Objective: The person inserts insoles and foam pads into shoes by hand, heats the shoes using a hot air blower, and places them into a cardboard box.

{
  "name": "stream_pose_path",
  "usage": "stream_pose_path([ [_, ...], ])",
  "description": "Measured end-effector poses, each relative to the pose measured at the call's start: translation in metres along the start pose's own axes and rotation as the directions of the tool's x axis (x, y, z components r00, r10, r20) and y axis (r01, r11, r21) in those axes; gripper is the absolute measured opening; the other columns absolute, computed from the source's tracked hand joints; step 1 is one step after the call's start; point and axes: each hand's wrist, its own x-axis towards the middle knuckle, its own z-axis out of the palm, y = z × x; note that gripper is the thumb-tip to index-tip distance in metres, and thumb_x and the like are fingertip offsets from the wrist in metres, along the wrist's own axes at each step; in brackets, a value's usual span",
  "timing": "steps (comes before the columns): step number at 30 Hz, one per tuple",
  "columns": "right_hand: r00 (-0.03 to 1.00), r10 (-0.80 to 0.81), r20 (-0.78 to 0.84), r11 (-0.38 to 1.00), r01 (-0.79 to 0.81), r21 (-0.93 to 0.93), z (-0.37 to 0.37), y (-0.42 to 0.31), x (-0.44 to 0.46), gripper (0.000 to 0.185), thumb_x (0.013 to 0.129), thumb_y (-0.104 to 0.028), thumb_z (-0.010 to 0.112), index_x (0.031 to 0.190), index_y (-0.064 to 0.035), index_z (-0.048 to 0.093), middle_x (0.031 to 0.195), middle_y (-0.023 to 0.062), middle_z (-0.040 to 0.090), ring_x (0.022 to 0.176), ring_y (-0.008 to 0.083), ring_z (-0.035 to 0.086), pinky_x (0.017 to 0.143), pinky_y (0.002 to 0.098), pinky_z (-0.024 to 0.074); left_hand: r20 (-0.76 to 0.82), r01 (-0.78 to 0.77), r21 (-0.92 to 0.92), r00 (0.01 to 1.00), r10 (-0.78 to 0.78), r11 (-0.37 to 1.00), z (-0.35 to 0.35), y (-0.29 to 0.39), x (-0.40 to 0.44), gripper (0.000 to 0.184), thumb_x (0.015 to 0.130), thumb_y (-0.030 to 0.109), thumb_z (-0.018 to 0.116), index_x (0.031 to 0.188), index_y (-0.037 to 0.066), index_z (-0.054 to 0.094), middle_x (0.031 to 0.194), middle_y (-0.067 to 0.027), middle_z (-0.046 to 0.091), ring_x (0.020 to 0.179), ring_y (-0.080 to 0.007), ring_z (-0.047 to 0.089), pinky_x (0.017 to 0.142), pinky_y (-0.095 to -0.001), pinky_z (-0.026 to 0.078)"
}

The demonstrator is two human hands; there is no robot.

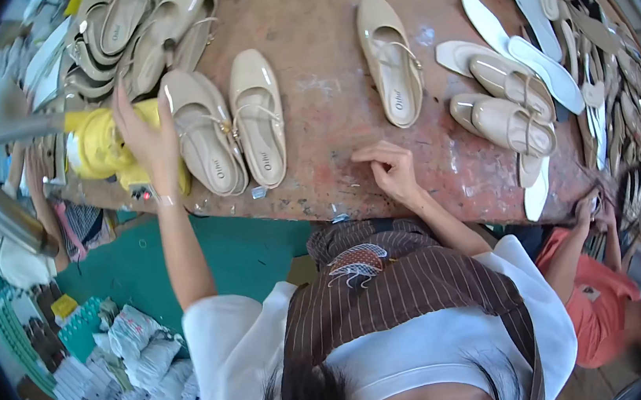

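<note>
My left hand [146,137] is open, fingers and thumb apart, over a yellow machine part [99,146]. Its thumb is close to the toe of a beige strapped shoe [208,149]; whether they touch I cannot tell. Right beside that shoe lies a matching one [258,120]. Low over the table's near edge, my right hand [392,168] is closed, its fingers curled with nothing visible in them. Beyond it a single beige shoe [392,65] points away from me. Two more beige shoes [503,124] lie to the right, near white sole-shaped pieces [543,68].
The worn reddish table [315,153] carries a shoe pile [132,36] at the back left and many shoe parts [629,101] at the far right. A person in an orange shirt [588,296] is at the right; another person [17,242] is at the left. White bags [134,336] lie below.
</note>
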Motion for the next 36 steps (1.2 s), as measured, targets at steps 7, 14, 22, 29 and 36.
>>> stream_pose_path([
  [7, 0.885, 0.169, -0.434, 0.904, -0.314, -0.289, -0.053, -0.001, 0.038, 0.028, 0.080, -0.001, 0.059, 0.107, -0.0040, 0.066, 0.084, 0.0116, 0.067, 0.072, 0.0250, 0.063, 0.068, 0.0337, 0.0510, 0.113, 0.546, -0.329, 0.833, -0.542, 0.771, 0.003, -0.005, -0.159, 0.055, 0.091, 0.017, 0.064, 0.136, -0.006, 0.043, 0.134, -0.0243, 0.050, 0.117, -0.0313, 0.054, 0.099, -0.0370, 0.044],
  [14, 0.872, 0.460, -0.169, 0.764, -0.486, -0.425, -0.056, 0.061, 0.076, 0.037, 0.085, -0.021, 0.059, 0.112, 0.0028, 0.061, 0.097, 0.0214, 0.069, 0.076, 0.0406, 0.066, 0.066, 0.0468, 0.0508, 0.452, 0.768, -0.449, 0.635, -0.626, 0.455, 0.021, -0.021, -0.153, 0.050, 0.090, 0.020, 0.067, 0.128, -0.009, 0.051, 0.118, -0.0207, 0.062, 0.100, -0.0232, 0.063, 0.085, -0.0286, 0.050],
  [22, 0.960, 0.261, -0.103, 0.957, -0.243, 0.161, -0.002, -0.049, 0.079, 0.029, 0.088, -0.009, 0.055, 0.113, 0.0026, 0.062, 0.085, 0.0148, 0.068, 0.064, 0.0208, 0.060, 0.060, 0.0330, 0.0496, 0.729, 0.842, -0.520, 0.351, -0.588, -0.142, -0.007, 0.022, -0.151, 0.040, 0.084, -0.001, 0.062, 0.122, -0.009, 0.053, 0.107, -0.0168, 0.066, 0.088, -0.0209, 0.065, 0.075, -0.0271, 0.052],
  [29, 0.994, 0.059, 0.097, 0.992, -0.069, 0.102, 0.075, -0.100, 0.065, 0.025, 0.090, -0.005, 0.055, 0.113, 0.0037, 0.058, 0.079, 0.0112, 0.063, 0.065, 0.0171, 0.057, 0.059, 0.0311, 0.0469, 0.656, 0.776, -0.622, 0.444, -0.610, -0.103, -0.012, 0.080, -0.202, 0.058, 0.082, -0.005, 0.058, 0.137, -0.001, 0.039, 0.117, -0.0179, 0.060, 0.097, -0.0223, 0.063, 0.079, -0.0286, 0.052],
  [36, 0.960, 0.062, 0.274, 0.997, -0.045, -0.066, 0.093, -0.070, 0.026, 0.032, 0.088, -0.008, 0.058, 0.118, 0.0023, 0.055, 0.090, 0.0177, 0.063, 0.072, 0.0285, 0.059, 0.065, 0.0380, 0.0499, 0.728, 0.648, -0.679, 0.539, -0.423, -0.345, -0.024, 0.088, -0.216, 0.062, 0.086, 0.000, 0.062, 0.141, 0.002, 0.033, 0.127, -0.0185, 0.053, 0.107, -0.0225, 0.059, 0.088, -0.0296, 0.049],
])
